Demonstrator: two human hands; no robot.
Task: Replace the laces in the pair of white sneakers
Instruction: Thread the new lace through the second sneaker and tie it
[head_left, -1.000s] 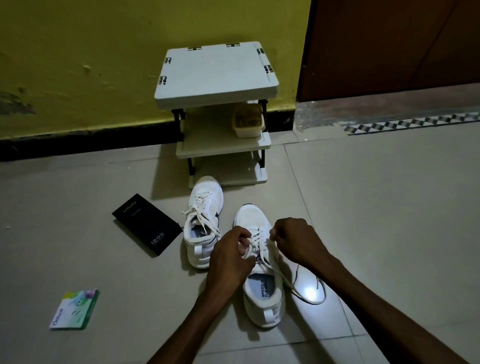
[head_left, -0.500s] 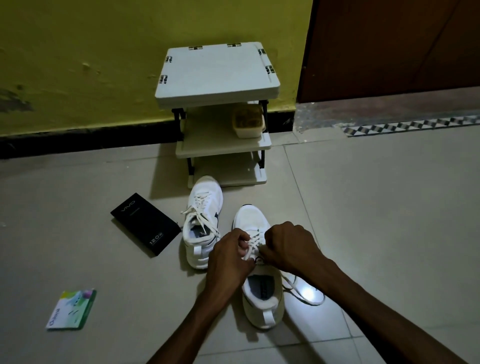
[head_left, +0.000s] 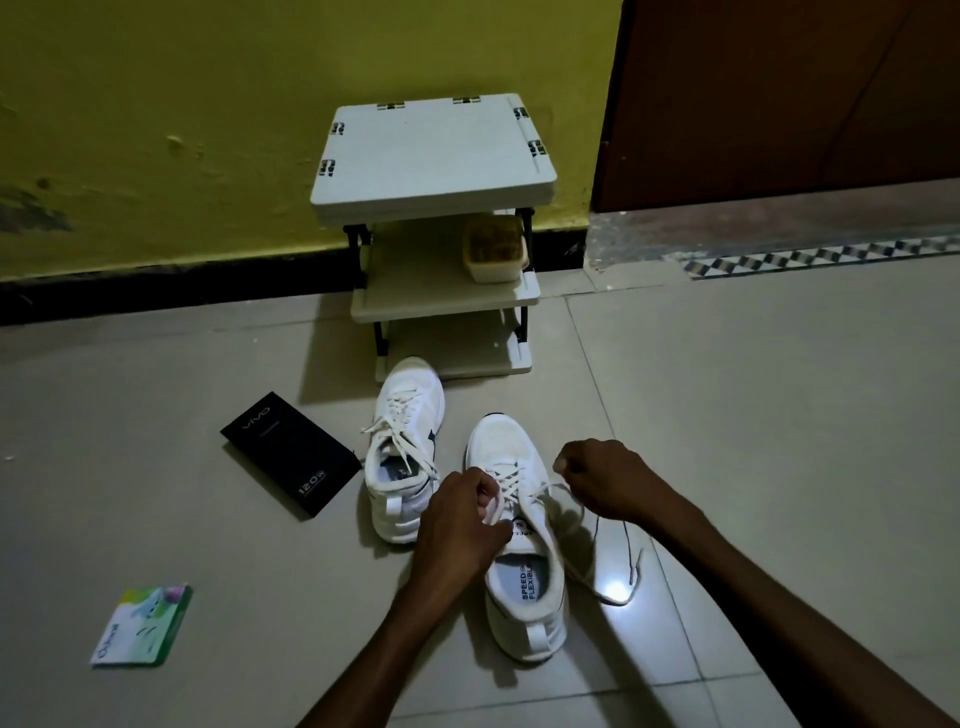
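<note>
Two white sneakers stand on the tiled floor, toes pointing away from me. The left sneaker (head_left: 402, 449) has a loose white lace trailing over its opening. The right sneaker (head_left: 519, 540) is nearer to me. My left hand (head_left: 462, 525) grips its tongue and upper eyelets on the left side. My right hand (head_left: 602, 480), to the right of the shoe, pinches a strand of the white lace (head_left: 540, 493) and holds it out sideways. The lace's free end (head_left: 618, 582) loops over the floor to the right of the shoe.
A small white three-tier rack (head_left: 436, 218) stands against the yellow wall just beyond the shoes, with a tub (head_left: 493, 249) on its middle shelf. A black box (head_left: 291, 460) lies left of the sneakers, a green-and-white packet (head_left: 143, 626) at near left. A brown door (head_left: 789, 98) is at the right.
My right hand has drawn away from the eyelets to the right, taking the lace strand with it. My left hand stays on the right sneaker.
</note>
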